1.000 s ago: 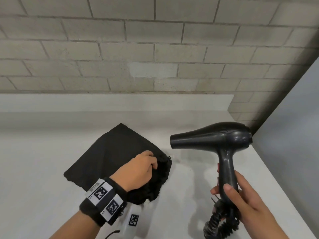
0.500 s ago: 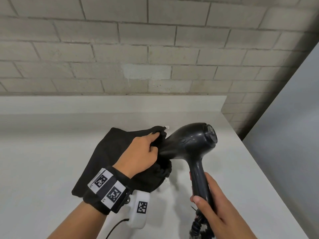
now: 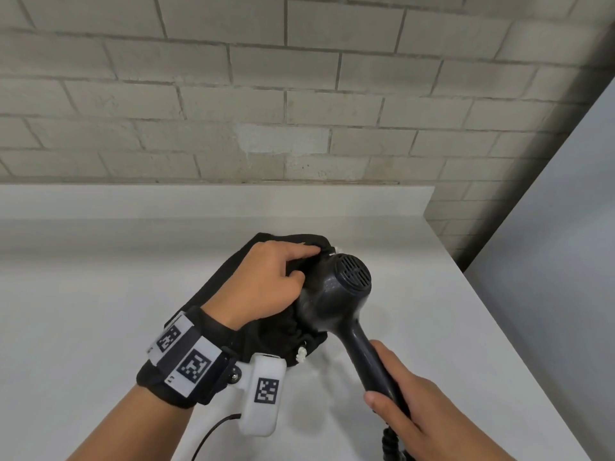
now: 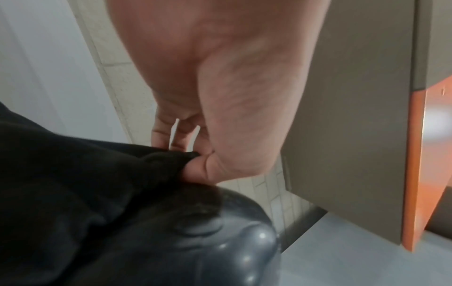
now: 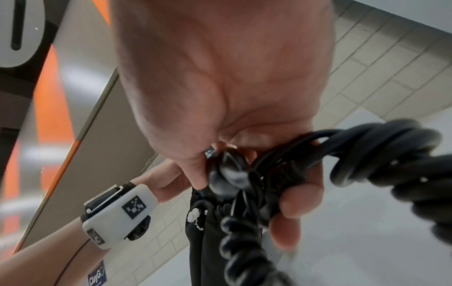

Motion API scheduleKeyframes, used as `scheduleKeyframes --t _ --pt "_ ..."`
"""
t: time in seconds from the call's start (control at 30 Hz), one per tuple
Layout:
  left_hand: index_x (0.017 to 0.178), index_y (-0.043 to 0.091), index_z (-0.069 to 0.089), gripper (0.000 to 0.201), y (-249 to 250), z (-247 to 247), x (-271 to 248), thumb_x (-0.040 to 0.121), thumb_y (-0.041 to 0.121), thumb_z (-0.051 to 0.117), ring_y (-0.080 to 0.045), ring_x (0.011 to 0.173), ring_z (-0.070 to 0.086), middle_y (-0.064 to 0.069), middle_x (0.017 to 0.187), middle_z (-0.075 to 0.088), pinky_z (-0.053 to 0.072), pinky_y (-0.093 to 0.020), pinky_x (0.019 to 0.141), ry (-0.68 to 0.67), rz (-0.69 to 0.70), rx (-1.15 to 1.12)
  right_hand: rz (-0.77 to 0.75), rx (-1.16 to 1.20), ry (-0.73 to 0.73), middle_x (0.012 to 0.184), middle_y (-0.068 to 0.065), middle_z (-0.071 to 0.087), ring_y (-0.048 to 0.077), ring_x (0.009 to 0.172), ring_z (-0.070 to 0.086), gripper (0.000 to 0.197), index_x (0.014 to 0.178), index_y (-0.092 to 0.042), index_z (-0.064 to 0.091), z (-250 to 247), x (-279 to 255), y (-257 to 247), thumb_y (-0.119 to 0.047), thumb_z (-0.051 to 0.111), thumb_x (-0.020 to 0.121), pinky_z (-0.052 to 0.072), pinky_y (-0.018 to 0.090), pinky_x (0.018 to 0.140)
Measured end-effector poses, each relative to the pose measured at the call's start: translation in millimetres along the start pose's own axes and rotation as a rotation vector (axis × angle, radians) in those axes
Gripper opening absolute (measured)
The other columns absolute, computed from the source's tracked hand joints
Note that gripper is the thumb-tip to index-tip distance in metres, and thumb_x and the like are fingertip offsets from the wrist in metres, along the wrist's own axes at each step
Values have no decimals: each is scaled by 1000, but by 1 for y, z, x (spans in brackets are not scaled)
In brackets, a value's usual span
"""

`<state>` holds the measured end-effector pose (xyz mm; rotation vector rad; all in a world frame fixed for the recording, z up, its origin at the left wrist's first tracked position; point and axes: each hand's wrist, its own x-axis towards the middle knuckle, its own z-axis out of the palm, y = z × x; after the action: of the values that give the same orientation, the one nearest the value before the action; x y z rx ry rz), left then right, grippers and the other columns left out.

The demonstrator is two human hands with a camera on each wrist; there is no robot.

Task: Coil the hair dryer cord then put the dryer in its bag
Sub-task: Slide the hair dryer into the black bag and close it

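Observation:
A black hair dryer points its nozzle into the mouth of a black drawstring bag lying on the white counter; its rear grille faces up. My left hand pinches the bag's upper rim and holds the mouth up over the dryer's body. My right hand grips the dryer's handle together with the bundled curly cord, whose coils hang below my fingers. The nozzle is hidden inside the bag.
A pale brick wall rises behind the counter's low backsplash. A grey partition stands at the right, just past the counter's right edge. White drawstring ends hang from the bag's mouth.
The dryer swung from upright beside the bag to nozzle-first into its mouth. My left hand lifted the bag's rim up over the dryer. My right hand tilted the handle down toward me.

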<state>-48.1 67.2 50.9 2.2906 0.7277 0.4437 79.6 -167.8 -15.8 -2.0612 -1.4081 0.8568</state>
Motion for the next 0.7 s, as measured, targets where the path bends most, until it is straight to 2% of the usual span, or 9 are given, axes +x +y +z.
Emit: scheduleKeyframes --t 0.07,0.1,0.23,0.37,0.43,0.47,0.53,0.63,0.7 --pt "131 28 64 51 6 -7 -1 90 0 55 1 109 59 12 133 62 43 -16 105 -16 -8 -48 -14 -52 -10 89 -18 56 5 80 58 59 144 -52 13 -3 1 -3 -60 43 93 47 19 75" --pt "130 29 65 51 10 -10 -2 90 0 54 0 109 59 12 132 63 45 -19 104 -20 -7 -54 -24 -76 -13 86 -17 55 6 76 57 57 142 -53 13 -5 1 -5 -60 42 94 47 20 73" --pt "126 28 67 50 18 -17 -4 90 -3 52 5 107 60 13 128 65 41 0 92 -20 28 -80 -23 -148 -34 80 -16 52 7 72 54 53 138 -57 10 -9 1 -13 -60 40 94 47 21 72" --pt "127 34 66 50 34 -24 -13 92 0 51 -4 103 66 27 117 59 47 -5 86 -120 87 -82 -11 -220 -84 85 -13 55 10 77 57 47 134 -59 14 -13 4 -19 -60 39 95 49 24 73" --pt "129 33 64 52 44 -22 -16 91 1 52 -23 91 68 30 108 52 48 -11 82 -137 166 33 -33 -134 -90 83 -4 59 14 73 58 36 128 -58 26 -14 9 -23 -56 43 96 52 30 71" --pt "130 30 65 52 47 -18 -17 89 -1 52 -27 92 66 27 112 55 44 -5 82 -133 218 97 -45 -62 -90 83 -1 62 14 73 60 31 125 -56 32 -15 11 -25 -53 45 96 54 33 72" --pt "128 28 67 54 49 -6 -18 86 -3 51 -21 101 53 16 124 64 31 1 88 -126 311 177 -37 98 -81 85 -1 66 10 73 64 22 118 -52 43 -15 18 -27 -48 48 97 55 30 71" --pt "125 31 68 55 45 14 -24 85 -3 51 -11 98 38 19 116 65 34 -22 98 -153 377 230 61 344 -80 85 1 71 12 56 57 13 109 -40 56 -14 27 -29 -44 52 97 47 26 49" --pt "125 32 67 53 35 24 -30 86 -1 53 -8 102 36 18 112 63 33 -25 100 -161 365 233 169 538 -81 83 5 71 16 53 51 16 103 -31 62 -11 31 -29 -43 55 96 39 27 44"
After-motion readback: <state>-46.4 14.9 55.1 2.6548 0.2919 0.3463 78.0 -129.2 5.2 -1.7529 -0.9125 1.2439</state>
